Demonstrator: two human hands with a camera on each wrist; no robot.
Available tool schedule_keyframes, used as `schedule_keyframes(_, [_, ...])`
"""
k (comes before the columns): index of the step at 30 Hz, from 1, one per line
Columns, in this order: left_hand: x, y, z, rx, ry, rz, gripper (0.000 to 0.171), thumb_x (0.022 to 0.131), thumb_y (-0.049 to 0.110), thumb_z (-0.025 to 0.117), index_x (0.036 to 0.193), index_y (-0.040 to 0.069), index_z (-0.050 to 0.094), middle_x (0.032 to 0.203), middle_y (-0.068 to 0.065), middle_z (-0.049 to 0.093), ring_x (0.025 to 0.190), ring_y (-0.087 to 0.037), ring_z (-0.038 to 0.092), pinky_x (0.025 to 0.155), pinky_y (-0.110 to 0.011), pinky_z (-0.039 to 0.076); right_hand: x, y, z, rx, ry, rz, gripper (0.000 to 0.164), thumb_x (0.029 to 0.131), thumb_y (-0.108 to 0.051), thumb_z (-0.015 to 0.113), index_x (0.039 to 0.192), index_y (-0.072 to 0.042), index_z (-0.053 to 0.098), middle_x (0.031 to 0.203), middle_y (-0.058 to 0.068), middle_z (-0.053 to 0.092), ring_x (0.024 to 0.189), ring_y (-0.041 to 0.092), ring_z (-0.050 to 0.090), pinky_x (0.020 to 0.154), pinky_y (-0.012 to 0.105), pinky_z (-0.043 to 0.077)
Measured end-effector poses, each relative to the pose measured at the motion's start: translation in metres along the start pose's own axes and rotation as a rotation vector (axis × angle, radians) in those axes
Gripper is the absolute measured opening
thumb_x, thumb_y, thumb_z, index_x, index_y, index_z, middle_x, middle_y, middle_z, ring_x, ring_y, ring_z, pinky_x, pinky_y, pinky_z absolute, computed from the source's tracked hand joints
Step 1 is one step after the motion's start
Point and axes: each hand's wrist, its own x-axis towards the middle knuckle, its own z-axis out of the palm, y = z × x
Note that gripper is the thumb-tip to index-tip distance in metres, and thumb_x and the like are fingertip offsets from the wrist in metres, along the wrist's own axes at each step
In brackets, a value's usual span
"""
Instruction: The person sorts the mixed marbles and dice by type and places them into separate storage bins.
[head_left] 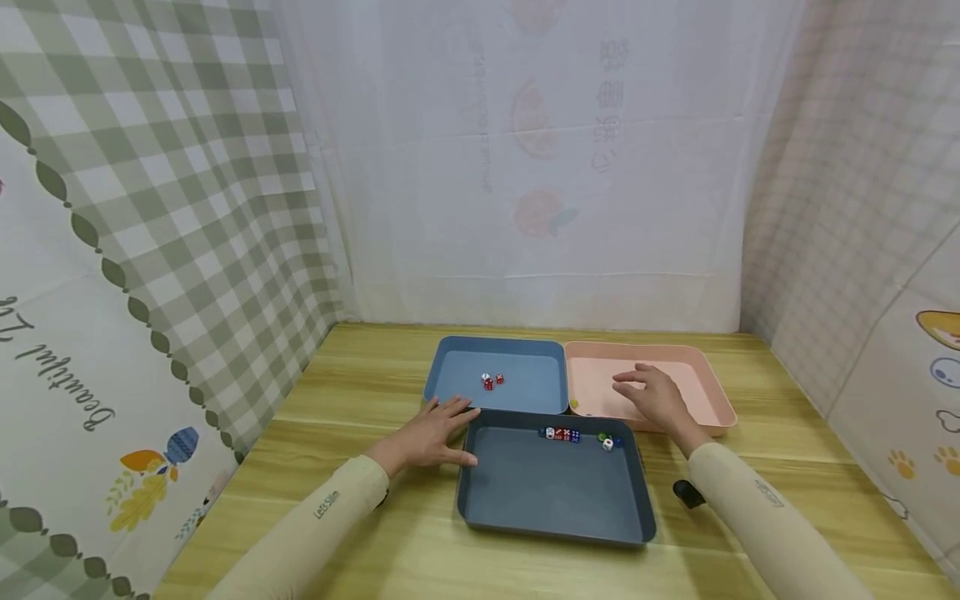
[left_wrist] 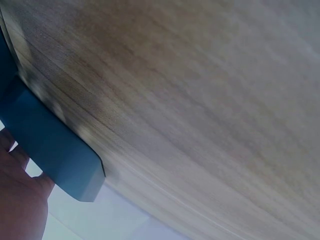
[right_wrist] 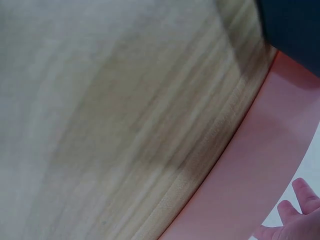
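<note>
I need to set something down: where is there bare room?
Bare: the dark tray between its dice and near wall; the wooden table left of the blue tray. Crowded: along the dark tray's far edge, and over the pink tray, where the right hand is.

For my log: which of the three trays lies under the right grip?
The pink tray, back right; neither the blue tray nor the dark tray has that grip above it.

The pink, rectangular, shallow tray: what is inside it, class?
Inside the pink tray, a small yellow object lies at the near-left corner, beside a bluish speck. The person's right hand covers part of the tray's floor; anything behind that hand cannot be seen.
</note>
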Motion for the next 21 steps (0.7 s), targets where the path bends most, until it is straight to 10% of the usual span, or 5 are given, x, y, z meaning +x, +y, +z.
schedule_keyframes(21, [-0.002, 0.004, -0.004, 0.007, 0.007, -0.001, 0.090, 0.087, 0.067, 0.059, 0.157, 0.019, 0.031, 0.163, -0.009, 0.023, 0.151, -0.028, 0.015, 0.119, -0.055, 0.010, -0.020, -0.011, 0.003, 0.065, -0.030, 0.020, 0.036, 0.097, -0.027, 0.065, 0.120, 0.001, 0.070, 0.153, 0.031, 0.031, 0.142, 0.052, 0.021, 0.109, 0.068, 0.023])
